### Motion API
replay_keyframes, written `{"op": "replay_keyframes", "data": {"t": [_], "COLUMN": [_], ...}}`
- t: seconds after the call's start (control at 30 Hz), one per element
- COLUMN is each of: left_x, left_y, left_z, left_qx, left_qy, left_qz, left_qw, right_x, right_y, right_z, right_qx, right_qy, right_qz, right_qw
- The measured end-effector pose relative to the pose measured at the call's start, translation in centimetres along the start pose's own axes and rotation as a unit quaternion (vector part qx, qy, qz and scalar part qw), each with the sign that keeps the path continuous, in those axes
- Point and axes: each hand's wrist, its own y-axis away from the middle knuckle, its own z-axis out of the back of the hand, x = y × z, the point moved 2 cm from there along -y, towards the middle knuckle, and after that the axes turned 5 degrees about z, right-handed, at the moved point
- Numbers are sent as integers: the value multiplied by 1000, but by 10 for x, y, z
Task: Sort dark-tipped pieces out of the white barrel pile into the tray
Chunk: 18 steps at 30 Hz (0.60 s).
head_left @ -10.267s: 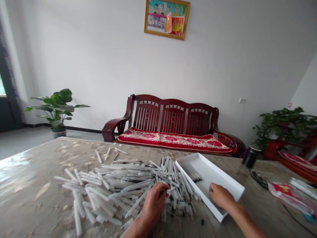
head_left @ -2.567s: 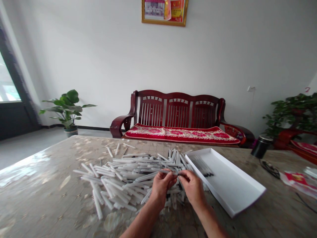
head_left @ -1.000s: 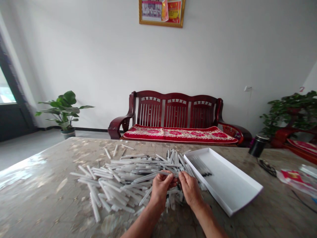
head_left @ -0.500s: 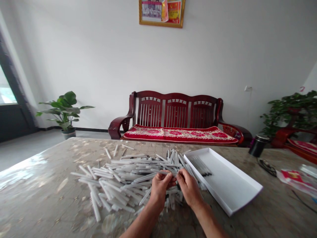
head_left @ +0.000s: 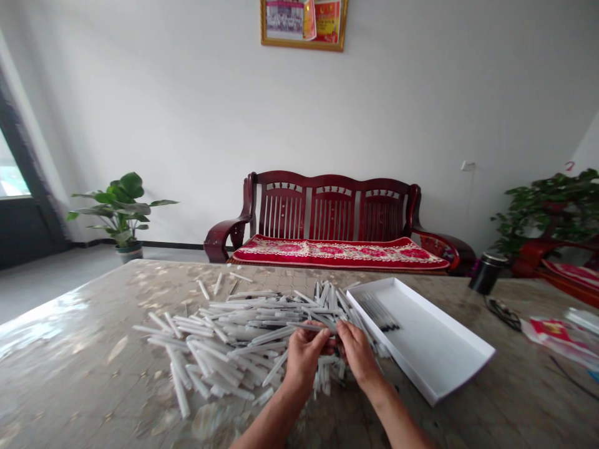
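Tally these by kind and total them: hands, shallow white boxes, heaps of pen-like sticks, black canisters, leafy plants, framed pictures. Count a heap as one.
Hands: 2 (left hand, right hand)
Shallow white box: 1
Heap of pen-like sticks: 1
Black canister: 1
Leafy plants: 2 (left plant, right plant)
Framed picture: 1
Total: 8

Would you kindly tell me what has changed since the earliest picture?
The right hand has left the white tray, moving left to meet the left hand by the pile of pen barrels. The left hand now holds a pen barrel; whether the right hand also holds it is unclear. The white tray, its row of pens and the pile look much the same.
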Motion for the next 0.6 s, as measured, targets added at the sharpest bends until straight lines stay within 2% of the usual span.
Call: {"op": "replay_keyframes", "data": {"t": [0.1,0.2,0.3,0.37,0.4,0.47,0.6], "left_x": [-5,-9,-9,-7,-7,-7,-13], "left_y": [1,-1,0,2,3,2,-9], "left_z": [-2,3,9,12,13,14,19], "left_qx": [49,95,178,241,257,246,135], "left_qy": [-14,-12,11,23,30,48,113], "left_qz": [27,117,266,328,335,310,187], "left_qw": [998,989,947,913,906,917,967], "right_x": [-1,-1,0,1,2,4,8], "right_y": [-2,-4,-5,-5,-5,-5,-3], "right_z": [5,13,18,19,19,22,32], "right_qx": [2,2,27,57,73,98,175], "right_qy": [-54,-58,-6,12,11,20,141], "right_qz": [-31,-17,24,32,31,31,56], "right_qw": [998,998,999,998,997,995,973]}}
